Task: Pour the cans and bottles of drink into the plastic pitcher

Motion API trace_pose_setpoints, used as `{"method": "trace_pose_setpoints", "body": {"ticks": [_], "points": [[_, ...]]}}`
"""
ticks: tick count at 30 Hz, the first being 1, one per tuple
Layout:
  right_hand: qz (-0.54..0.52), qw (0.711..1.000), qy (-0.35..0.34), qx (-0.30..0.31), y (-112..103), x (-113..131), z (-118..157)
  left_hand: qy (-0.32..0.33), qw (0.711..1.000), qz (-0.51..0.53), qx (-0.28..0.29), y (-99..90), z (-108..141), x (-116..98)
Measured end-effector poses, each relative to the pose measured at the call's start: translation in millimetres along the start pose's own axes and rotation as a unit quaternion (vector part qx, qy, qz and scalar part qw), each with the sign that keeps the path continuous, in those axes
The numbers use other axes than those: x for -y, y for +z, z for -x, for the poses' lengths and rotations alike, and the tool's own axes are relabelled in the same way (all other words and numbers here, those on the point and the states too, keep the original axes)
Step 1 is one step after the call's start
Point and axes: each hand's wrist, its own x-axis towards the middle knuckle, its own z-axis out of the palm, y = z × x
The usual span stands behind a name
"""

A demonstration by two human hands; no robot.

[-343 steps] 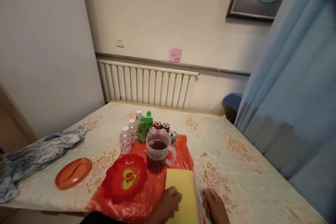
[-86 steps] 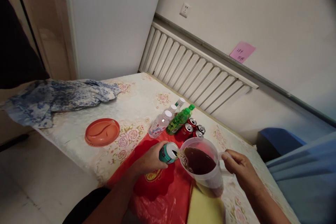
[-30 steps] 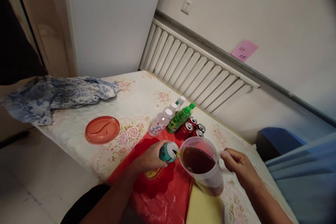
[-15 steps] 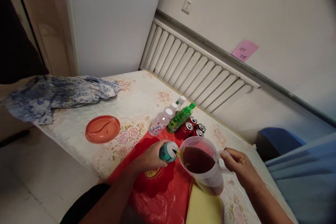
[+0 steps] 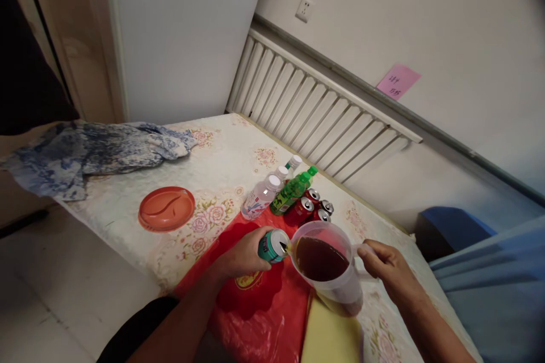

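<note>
My left hand point(image 5: 247, 255) is wrapped round a teal drink can point(image 5: 271, 247), its top turned toward a clear plastic pitcher point(image 5: 351, 289). The pitcher holds dark brown liquid point(image 5: 322, 258) and leans toward the can. Its spout is right at the can's opening, with a little yellowish liquid between them; which way it flows I cannot tell. The fingers of my right hand point(image 5: 385, 264) are closed on the pitcher's handle. Below the can lies a red scalloped mat point(image 5: 232, 300) on red plastic sheeting point(image 5: 272, 334). A yellow cloth-like sheet point(image 5: 332, 334) is beneath the pitcher.
Behind the pitcher stand several red cans point(image 5: 299, 211), a green bottle point(image 5: 292, 193) and clear bottles with white caps point(image 5: 259, 198). An orange divided plate point(image 5: 167, 210) and a blue-patterned cloth point(image 5: 128, 147) lie on the floral tablecloth point(image 5: 230, 147). A radiator point(image 5: 315, 108) runs along the wall.
</note>
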Motion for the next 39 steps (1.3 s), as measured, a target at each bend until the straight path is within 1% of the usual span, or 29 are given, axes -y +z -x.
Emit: {"method": "trace_pose_setpoints", "body": {"ticks": [15, 21, 31, 39], "points": [[-0.001, 1.0, -0.004, 0.003, 0.8, 0.2, 0.2, -0.013, 1.0, -0.009, 0.003, 1.3, -0.4, -1.3], [0.007, 1.0, -0.009, 0.0, 0.7, 0.4, 0.2, -0.006, 1.0, -0.011, 0.002, 0.9, -0.6, -1.8], [0.004, 1.0, -0.002, 0.002, 1.5, 4.2, 1.6, -0.012, 1.0, -0.014, 0.001, 0.5, 0.1, -3.8], [0.005, 1.0, 0.001, 0.004, 1.9, 5.0, 1.1, -0.004, 1.0, -0.017, -0.004, 0.9, -0.1, -0.4]]}}
